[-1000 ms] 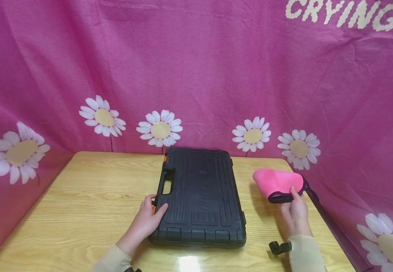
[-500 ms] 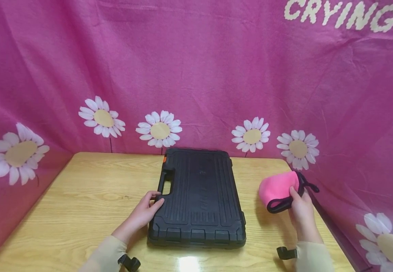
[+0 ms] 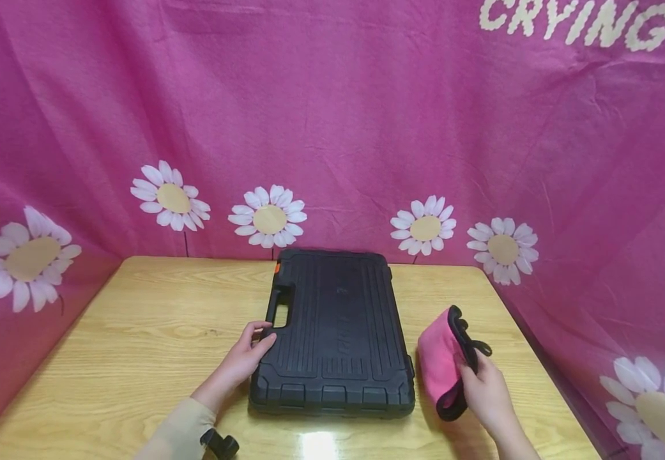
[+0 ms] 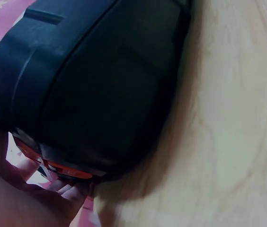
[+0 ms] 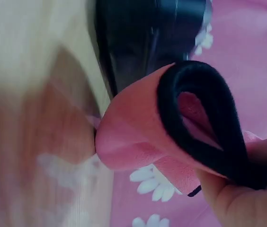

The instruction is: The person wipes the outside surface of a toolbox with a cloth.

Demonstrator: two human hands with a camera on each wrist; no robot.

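Note:
A black hard plastic tool case (image 3: 340, 319) lies flat on the wooden table, its handle cutout on the left side. My left hand (image 3: 239, 361) grips that side below the handle, thumb on the lid. In the left wrist view, fingers curl at an orange latch (image 4: 69, 170) on the case wall. To the right of the case, my right hand (image 3: 490, 393) pinches a folded pink cloth (image 3: 438, 358) by its black edging. A black loop sticks out over the knuckles. The right wrist view shows the edging (image 5: 171, 113) bent round into an open fold.
The table (image 3: 165, 319) has pink curtains (image 3: 332, 128) with printed daisies behind it and along both sides. A second orange latch (image 3: 277, 268) shows at the case's far left. A small black device (image 3: 220, 444) sits on the left wrist.
My right hand has brought the pink cloth nearer to me and towards the case, turning it so the black edging stands steeply. My left hand shifted slightly at first, then stayed; the case stays put.

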